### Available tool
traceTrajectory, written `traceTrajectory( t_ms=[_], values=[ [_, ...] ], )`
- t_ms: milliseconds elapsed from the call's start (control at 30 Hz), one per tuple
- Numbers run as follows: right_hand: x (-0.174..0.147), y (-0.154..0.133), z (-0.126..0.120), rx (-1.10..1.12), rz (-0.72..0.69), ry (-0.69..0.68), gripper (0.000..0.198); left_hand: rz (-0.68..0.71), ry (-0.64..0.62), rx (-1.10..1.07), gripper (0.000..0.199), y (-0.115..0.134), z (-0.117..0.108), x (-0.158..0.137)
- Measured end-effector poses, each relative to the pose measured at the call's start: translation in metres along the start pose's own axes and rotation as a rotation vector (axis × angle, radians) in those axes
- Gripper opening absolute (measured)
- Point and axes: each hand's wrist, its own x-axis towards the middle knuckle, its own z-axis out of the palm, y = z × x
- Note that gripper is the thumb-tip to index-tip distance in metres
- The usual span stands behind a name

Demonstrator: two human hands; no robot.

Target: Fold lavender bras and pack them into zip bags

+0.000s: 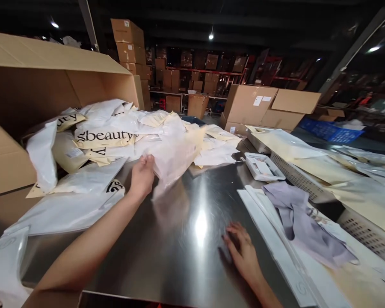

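My left hand (pixel 143 175) pinches the near-left edge of a translucent plastic bag (pixel 176 154) with a cream panel, lifted above the metal table (pixel 186 265). What the bag contains cannot be made out. Behind it lies a heap of similar white packages (pixel 111 117), some with cream strips printed "beauty". Low over the bare metal on the right, my right hand (pixel 242 248) has its fingers partly spread and holds nothing. A mauve garment (pixel 298 214) rests on white plastic bags (pixel 272 231) to the right of that hand.
A large open carton (pixel 9 158) lies on the left, with packages spilling from it. On the right, a small white tray (pixel 265 167) stands beside perforated baskets (pixel 298 175) topped with packages. Brown boxes (pixel 253 105) and a blue crate (pixel 332 130) stand farther back.
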Motion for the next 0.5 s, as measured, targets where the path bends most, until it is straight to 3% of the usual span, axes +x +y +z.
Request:
traceTrajectory(
  t_ms=[100,200,333,433,500],
  values=[
    [-0.017,-0.045,0.021,0.624,0.250,-0.087,0.053,-0.187,0.031,-0.401,0.018,0.041,0.019,-0.008],
    [-0.027,-0.078,0.033,1.161,0.474,-0.096,0.065,-0.480,0.097,-0.777,0.021,0.045,0.025,-0.037],
    [-0.031,-0.074,0.027,1.396,0.597,0.093,0.040,-0.781,0.178,-0.689,0.028,-0.010,0.016,-0.100],
    [-0.043,-0.049,0.017,1.383,0.719,0.186,0.026,-1.022,0.238,-0.547,0.035,-0.055,-0.005,-0.143],
    [-0.053,-0.035,0.008,1.321,0.772,0.230,0.022,-1.095,0.244,-0.485,0.036,-0.072,-0.024,-0.159]
  ],
)
